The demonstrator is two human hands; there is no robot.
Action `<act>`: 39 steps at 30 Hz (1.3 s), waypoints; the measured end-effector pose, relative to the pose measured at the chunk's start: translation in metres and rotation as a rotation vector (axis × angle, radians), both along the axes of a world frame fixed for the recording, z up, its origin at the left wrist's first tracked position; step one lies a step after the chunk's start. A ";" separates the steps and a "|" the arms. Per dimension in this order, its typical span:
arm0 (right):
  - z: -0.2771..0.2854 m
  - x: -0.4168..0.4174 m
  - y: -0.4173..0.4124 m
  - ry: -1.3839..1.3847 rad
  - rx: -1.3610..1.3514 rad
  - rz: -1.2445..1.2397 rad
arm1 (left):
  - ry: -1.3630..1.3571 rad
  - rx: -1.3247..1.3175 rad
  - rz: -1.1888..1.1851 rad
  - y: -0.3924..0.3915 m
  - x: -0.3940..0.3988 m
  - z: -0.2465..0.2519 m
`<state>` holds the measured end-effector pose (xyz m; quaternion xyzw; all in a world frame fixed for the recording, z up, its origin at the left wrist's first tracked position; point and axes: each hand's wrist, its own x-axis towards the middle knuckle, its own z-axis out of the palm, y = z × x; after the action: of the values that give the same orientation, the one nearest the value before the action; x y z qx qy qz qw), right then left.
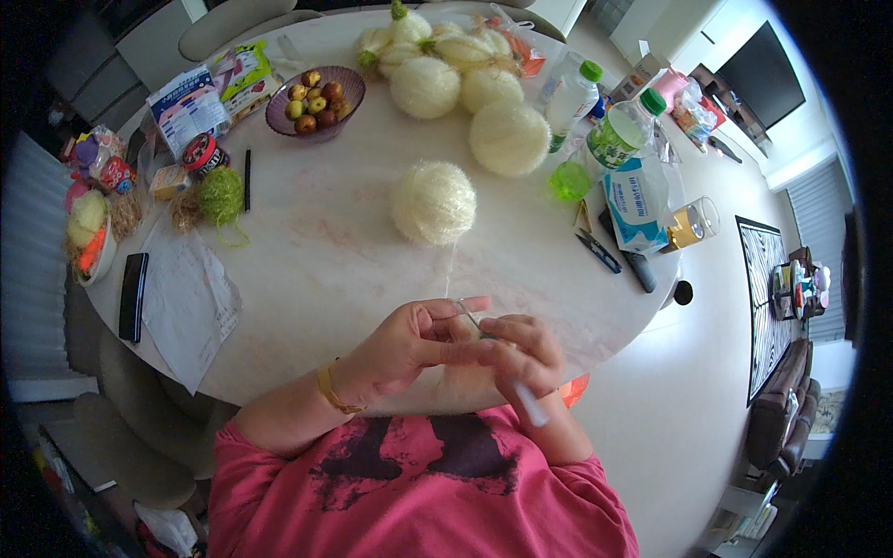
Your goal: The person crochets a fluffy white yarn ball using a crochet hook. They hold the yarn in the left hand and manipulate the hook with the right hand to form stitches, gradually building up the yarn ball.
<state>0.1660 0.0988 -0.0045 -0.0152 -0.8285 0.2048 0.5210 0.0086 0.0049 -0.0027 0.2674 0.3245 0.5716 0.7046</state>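
My left hand (pixel 411 345) holds a strand of cream yarn over its raised index finger, with its thumb reaching across to my right hand. In my right hand (pixel 527 352) is a crochet hook (pixel 531 404) with a pale handle, its thin metal shaft (pixel 469 315) pointing up and left to the left index finger. A small piece of cream work is partly visible between the hands, mostly hidden by the fingers. The strand runs up to a fuzzy ball of cream yarn (pixel 434 203) on the pale marbled table (pixel 335 279).
More cream balls (pixel 510 138) stand at the far side. On the right are a green-labelled bottle (pixel 617 134), thread snips (pixel 598 251) and a tissue pack (pixel 633 206). Left are a fruit bowl (pixel 279 115), green yarn (pixel 220 196), paper (pixel 183 300) and a phone (pixel 133 298).
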 end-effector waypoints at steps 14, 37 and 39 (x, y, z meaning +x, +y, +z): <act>0.007 0.000 -0.017 0.243 -1.383 0.287 | -0.020 -0.020 0.002 -0.004 -0.005 0.013; 0.013 0.003 -0.011 -0.073 -0.347 -0.015 | 0.228 0.071 0.122 -0.009 0.003 0.015; 0.014 0.003 -0.009 -0.119 -0.012 -0.098 | 0.199 0.077 0.143 -0.007 0.005 0.013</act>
<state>0.1693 0.0899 0.0095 -0.0708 -0.8551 0.1828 0.4800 0.0135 -0.0024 0.0101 0.3259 0.3888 0.6032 0.6155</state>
